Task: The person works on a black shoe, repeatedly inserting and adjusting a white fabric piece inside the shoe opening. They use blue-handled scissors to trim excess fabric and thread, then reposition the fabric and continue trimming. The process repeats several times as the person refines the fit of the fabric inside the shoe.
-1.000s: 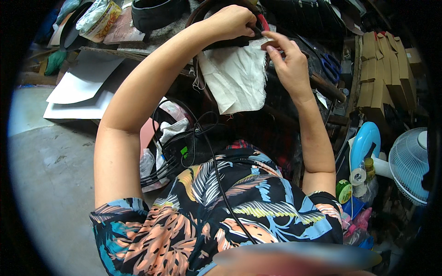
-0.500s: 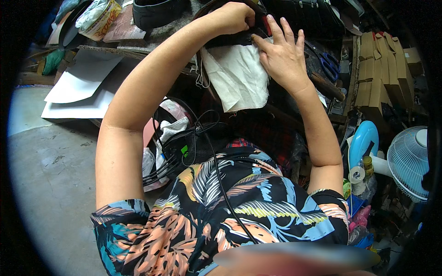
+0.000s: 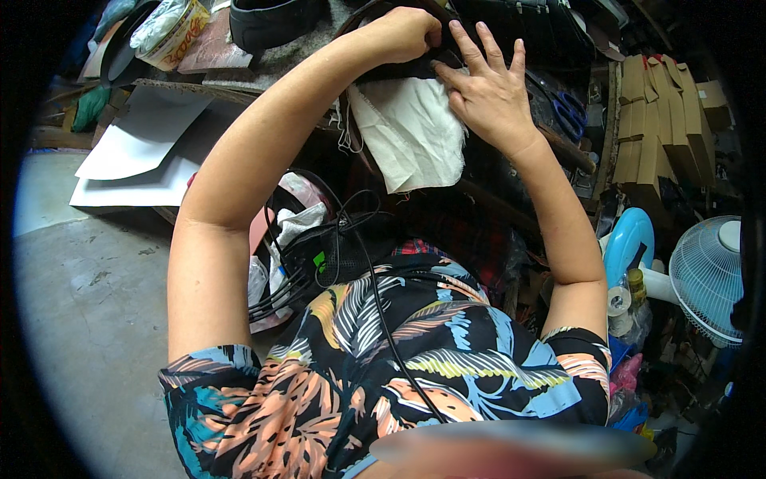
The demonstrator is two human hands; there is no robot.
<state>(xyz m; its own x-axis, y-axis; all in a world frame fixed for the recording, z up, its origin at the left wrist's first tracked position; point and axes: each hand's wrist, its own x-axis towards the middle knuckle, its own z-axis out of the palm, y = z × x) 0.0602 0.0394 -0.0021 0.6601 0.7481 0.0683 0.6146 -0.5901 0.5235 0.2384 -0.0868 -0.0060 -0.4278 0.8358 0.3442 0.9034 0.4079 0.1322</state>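
In the head view, the off-white cloth [image 3: 411,136] hangs off the near edge of the bench [image 3: 291,60], below both hands. Its long axis runs from the bench edge down toward the person's body, leaning slightly to the right, and its free end points at the floral shirt [image 3: 399,335]. The fabric looks plain and thin, with soft creases across its face and an uneven, slightly frayed border; loose pale threads [image 3: 346,132] dangle by its left edge. Its top meets a black piece of material [image 3: 395,72] under the hands; whether the two are joined cannot be told.

The left hand [image 3: 408,36] is curled, its fingers folded inward over the black material; what they grip, if anything, is hidden. The right hand [image 3: 488,89] lies back-up with its fingers [image 3: 469,49] spread wide, reaching over the black material beside the cloth's upper right corner, with nothing visibly pinched between them. Blue-handled scissors [image 3: 570,114] lie to its right.
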